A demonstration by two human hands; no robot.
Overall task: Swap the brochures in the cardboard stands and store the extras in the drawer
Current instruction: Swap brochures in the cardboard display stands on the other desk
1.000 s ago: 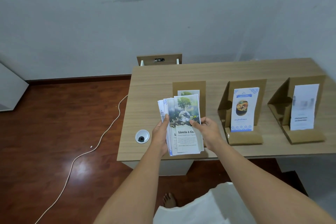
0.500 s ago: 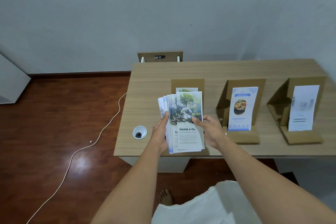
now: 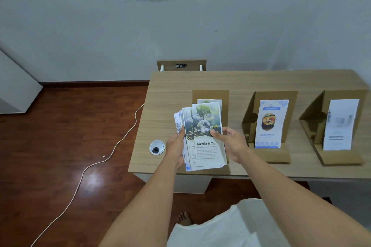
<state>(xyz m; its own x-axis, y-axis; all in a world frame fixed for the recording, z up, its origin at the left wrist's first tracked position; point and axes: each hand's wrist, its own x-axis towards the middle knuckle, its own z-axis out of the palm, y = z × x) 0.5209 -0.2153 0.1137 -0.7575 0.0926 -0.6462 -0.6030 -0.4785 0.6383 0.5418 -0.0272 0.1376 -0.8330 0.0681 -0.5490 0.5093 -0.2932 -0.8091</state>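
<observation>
I hold a fanned stack of brochures point(image 3: 202, 150) above the desk's front edge; the top one shows a tree and globe with "Liceria & Co.". My left hand point(image 3: 176, 146) grips the stack from the left. My right hand point(image 3: 230, 144) pinches the top brochure at its right edge. Behind the stack stands the left cardboard stand point(image 3: 210, 95) with a tree brochure in it, mostly hidden. The middle cardboard stand point(image 3: 271, 154) holds a blue food brochure point(image 3: 270, 124). The right cardboard stand point(image 3: 339, 157) holds a white brochure point(image 3: 340, 124).
The wooden desk point(image 3: 241, 82) has a round cable grommet point(image 3: 157, 147) near its left front corner. A white cable point(image 3: 90, 166) runs over the wooden floor at left. A small wooden unit point(image 3: 181, 65) stands behind the desk by the wall.
The stack and both hands have stayed almost in place; the top brochure has slid slightly right and up off the fan. The view has shifted a little.
</observation>
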